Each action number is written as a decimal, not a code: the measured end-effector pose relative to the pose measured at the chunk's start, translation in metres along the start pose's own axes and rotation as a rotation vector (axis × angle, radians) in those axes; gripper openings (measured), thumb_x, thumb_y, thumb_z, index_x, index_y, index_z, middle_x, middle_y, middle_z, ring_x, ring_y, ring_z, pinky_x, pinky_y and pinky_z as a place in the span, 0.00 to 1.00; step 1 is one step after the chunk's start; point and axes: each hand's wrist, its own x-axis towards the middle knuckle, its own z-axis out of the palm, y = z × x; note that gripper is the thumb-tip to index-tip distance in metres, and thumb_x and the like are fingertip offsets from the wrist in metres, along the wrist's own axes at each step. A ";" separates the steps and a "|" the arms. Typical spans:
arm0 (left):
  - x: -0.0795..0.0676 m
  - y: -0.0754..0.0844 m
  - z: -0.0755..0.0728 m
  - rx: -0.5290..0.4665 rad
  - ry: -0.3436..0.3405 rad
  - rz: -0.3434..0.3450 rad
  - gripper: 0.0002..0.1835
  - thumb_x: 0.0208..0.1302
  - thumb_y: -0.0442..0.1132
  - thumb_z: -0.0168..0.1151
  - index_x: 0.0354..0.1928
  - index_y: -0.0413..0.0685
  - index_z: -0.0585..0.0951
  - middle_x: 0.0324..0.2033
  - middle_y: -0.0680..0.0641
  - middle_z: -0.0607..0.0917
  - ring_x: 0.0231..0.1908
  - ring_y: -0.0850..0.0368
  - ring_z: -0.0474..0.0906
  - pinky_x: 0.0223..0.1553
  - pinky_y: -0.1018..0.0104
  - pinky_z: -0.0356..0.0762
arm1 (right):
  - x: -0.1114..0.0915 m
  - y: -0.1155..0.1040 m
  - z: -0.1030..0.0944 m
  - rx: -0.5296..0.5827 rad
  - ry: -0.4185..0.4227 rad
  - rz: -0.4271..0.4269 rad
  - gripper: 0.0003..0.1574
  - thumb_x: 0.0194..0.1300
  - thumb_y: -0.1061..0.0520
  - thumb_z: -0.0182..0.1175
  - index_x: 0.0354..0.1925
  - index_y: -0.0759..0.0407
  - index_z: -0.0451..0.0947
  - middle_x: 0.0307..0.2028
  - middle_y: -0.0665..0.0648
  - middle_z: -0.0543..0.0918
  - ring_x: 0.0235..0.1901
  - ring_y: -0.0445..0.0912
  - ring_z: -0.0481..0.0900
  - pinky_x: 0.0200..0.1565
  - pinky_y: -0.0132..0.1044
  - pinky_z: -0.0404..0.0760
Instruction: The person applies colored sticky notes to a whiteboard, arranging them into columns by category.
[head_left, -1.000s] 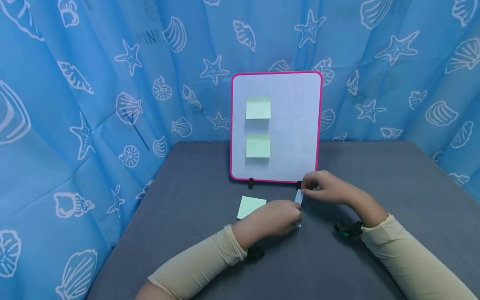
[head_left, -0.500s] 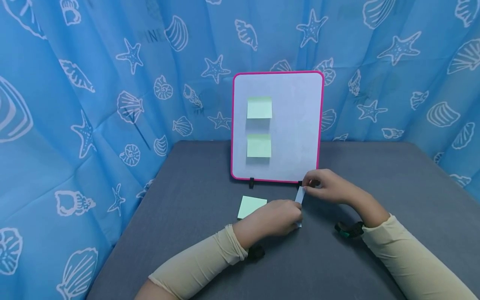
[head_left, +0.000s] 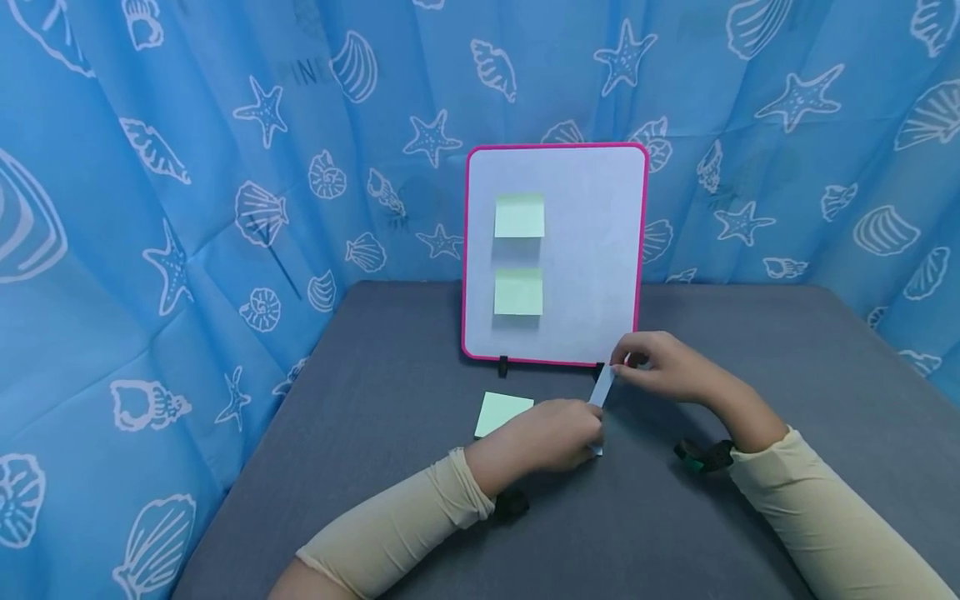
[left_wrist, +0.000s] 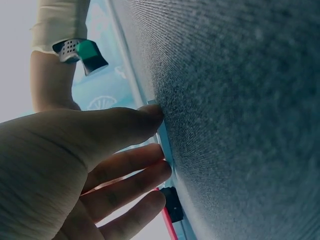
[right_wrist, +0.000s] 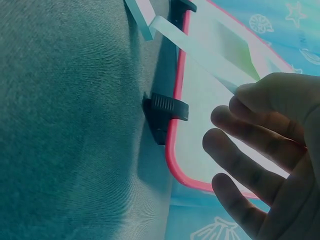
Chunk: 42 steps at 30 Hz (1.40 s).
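My left hand [head_left: 542,435] grips a narrow pad of light-blue sticky strips [left_wrist: 164,142] against the grey table, thumb on one side and fingers on the other. Most of the pad is hidden under that hand in the head view. Between the thumb and index fingertip of my right hand [head_left: 667,367] is the end of a light-blue paper strip [right_wrist: 192,50]. The strip slants up from the pad, bent back at its lower end. My right hand's other fingers are spread and loosely bent, close to the lower right corner of the whiteboard [head_left: 585,250].
The pink-framed whiteboard stands on black feet [right_wrist: 169,106], with two pale green sticky notes [head_left: 519,217] on its left half. A green sticky-note pad [head_left: 502,412] lies on the table [head_left: 405,358] beside my left hand. Behind hangs a blue seashell curtain [head_left: 420,75].
My right hand has moved slightly up and to the right, pulling the strip's end with it; more of the strip shows between the hands. My left hand has stayed in place.
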 end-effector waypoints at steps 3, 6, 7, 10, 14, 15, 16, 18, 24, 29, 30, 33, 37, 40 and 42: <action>0.000 -0.001 0.000 0.000 0.002 0.006 0.08 0.75 0.42 0.68 0.49 0.55 0.92 0.38 0.56 0.87 0.31 0.67 0.75 0.38 0.79 0.79 | 0.000 -0.001 -0.002 0.006 -0.005 0.000 0.04 0.72 0.62 0.68 0.43 0.54 0.87 0.38 0.49 0.88 0.37 0.42 0.81 0.44 0.35 0.86; 0.000 -0.001 0.000 0.001 0.006 0.007 0.08 0.74 0.42 0.68 0.48 0.55 0.93 0.38 0.56 0.87 0.31 0.67 0.75 0.38 0.78 0.79 | 0.001 -0.002 -0.004 0.003 -0.005 0.000 0.03 0.72 0.61 0.68 0.43 0.54 0.87 0.38 0.49 0.88 0.37 0.42 0.81 0.44 0.36 0.86; 0.000 -0.001 0.000 -0.001 0.006 0.005 0.07 0.74 0.42 0.69 0.48 0.55 0.93 0.38 0.56 0.87 0.31 0.67 0.75 0.38 0.78 0.79 | 0.001 -0.003 -0.005 0.001 -0.005 0.003 0.03 0.72 0.61 0.68 0.43 0.54 0.87 0.38 0.49 0.88 0.37 0.42 0.81 0.44 0.36 0.85; 0.000 -0.002 0.001 -0.005 0.007 0.005 0.08 0.74 0.43 0.69 0.49 0.55 0.92 0.39 0.56 0.88 0.32 0.67 0.75 0.39 0.79 0.79 | 0.001 -0.004 -0.006 -0.006 -0.010 0.011 0.03 0.73 0.61 0.68 0.43 0.54 0.87 0.37 0.49 0.88 0.37 0.42 0.81 0.44 0.35 0.85; -0.001 -0.003 0.003 -0.001 0.010 0.011 0.08 0.74 0.43 0.68 0.49 0.55 0.92 0.39 0.56 0.88 0.33 0.68 0.75 0.40 0.80 0.79 | 0.001 -0.005 -0.008 -0.021 -0.015 0.017 0.02 0.73 0.60 0.67 0.42 0.55 0.87 0.37 0.50 0.88 0.38 0.43 0.82 0.44 0.35 0.85; -0.001 -0.004 0.003 -0.002 0.009 0.010 0.08 0.74 0.43 0.68 0.50 0.55 0.92 0.39 0.56 0.88 0.33 0.68 0.75 0.40 0.79 0.79 | 0.002 -0.005 -0.008 -0.026 -0.014 0.018 0.02 0.74 0.59 0.67 0.42 0.56 0.87 0.37 0.50 0.88 0.38 0.43 0.82 0.44 0.36 0.85; -0.002 -0.004 0.002 -0.003 0.005 0.006 0.08 0.74 0.43 0.68 0.50 0.55 0.92 0.39 0.56 0.87 0.33 0.68 0.75 0.41 0.79 0.79 | 0.003 -0.005 -0.009 -0.034 -0.009 0.013 0.03 0.74 0.59 0.66 0.41 0.56 0.87 0.37 0.51 0.88 0.38 0.44 0.82 0.44 0.38 0.86; -0.002 -0.005 0.002 -0.007 -0.004 -0.004 0.09 0.74 0.43 0.69 0.50 0.56 0.92 0.40 0.56 0.87 0.34 0.68 0.76 0.42 0.79 0.80 | 0.004 -0.006 -0.010 -0.049 0.008 0.002 0.03 0.74 0.59 0.66 0.41 0.56 0.86 0.36 0.51 0.88 0.38 0.44 0.82 0.44 0.44 0.87; -0.002 -0.005 0.000 -0.014 -0.024 -0.011 0.10 0.73 0.44 0.70 0.51 0.57 0.92 0.42 0.57 0.88 0.38 0.69 0.79 0.46 0.79 0.81 | 0.005 -0.008 -0.015 -0.085 0.098 -0.055 0.02 0.73 0.61 0.67 0.41 0.58 0.87 0.36 0.54 0.89 0.37 0.45 0.84 0.46 0.52 0.88; -0.001 -0.004 -0.003 -0.021 -0.054 0.015 0.11 0.73 0.46 0.70 0.52 0.57 0.92 0.43 0.57 0.87 0.38 0.69 0.79 0.44 0.78 0.81 | 0.008 -0.011 -0.022 -0.127 0.216 -0.120 0.04 0.68 0.65 0.70 0.42 0.59 0.87 0.36 0.54 0.89 0.36 0.45 0.85 0.44 0.50 0.90; 0.000 -0.004 -0.004 -0.024 -0.062 0.018 0.11 0.73 0.47 0.69 0.53 0.57 0.92 0.43 0.57 0.87 0.38 0.69 0.79 0.44 0.78 0.80 | 0.010 -0.012 -0.024 -0.141 0.242 -0.136 0.04 0.68 0.65 0.70 0.41 0.60 0.87 0.36 0.54 0.89 0.35 0.45 0.85 0.44 0.50 0.90; 0.001 -0.004 -0.005 -0.024 -0.073 0.023 0.12 0.74 0.49 0.68 0.53 0.58 0.91 0.42 0.57 0.86 0.37 0.69 0.78 0.41 0.77 0.80 | 0.017 -0.015 -0.031 -0.192 0.316 -0.185 0.05 0.67 0.65 0.71 0.41 0.60 0.87 0.35 0.53 0.89 0.34 0.44 0.85 0.42 0.51 0.89; 0.002 -0.004 -0.005 -0.019 -0.066 0.029 0.12 0.75 0.51 0.67 0.52 0.58 0.91 0.41 0.57 0.86 0.36 0.69 0.77 0.39 0.77 0.79 | 0.027 -0.022 -0.044 -0.254 0.383 -0.191 0.05 0.66 0.65 0.72 0.41 0.59 0.88 0.35 0.54 0.90 0.33 0.44 0.85 0.39 0.49 0.86; 0.002 -0.004 -0.005 -0.006 -0.060 0.036 0.11 0.75 0.51 0.66 0.50 0.58 0.92 0.40 0.56 0.85 0.35 0.69 0.77 0.39 0.75 0.79 | 0.037 -0.027 -0.055 -0.296 0.425 -0.168 0.06 0.66 0.65 0.73 0.42 0.59 0.88 0.35 0.55 0.90 0.33 0.46 0.85 0.37 0.44 0.83; 0.002 -0.003 -0.006 0.005 -0.059 0.039 0.11 0.76 0.52 0.66 0.49 0.58 0.92 0.39 0.57 0.85 0.35 0.68 0.76 0.39 0.75 0.79 | 0.044 -0.030 -0.063 -0.324 0.461 -0.168 0.06 0.66 0.64 0.73 0.42 0.61 0.88 0.35 0.57 0.90 0.34 0.48 0.85 0.36 0.44 0.82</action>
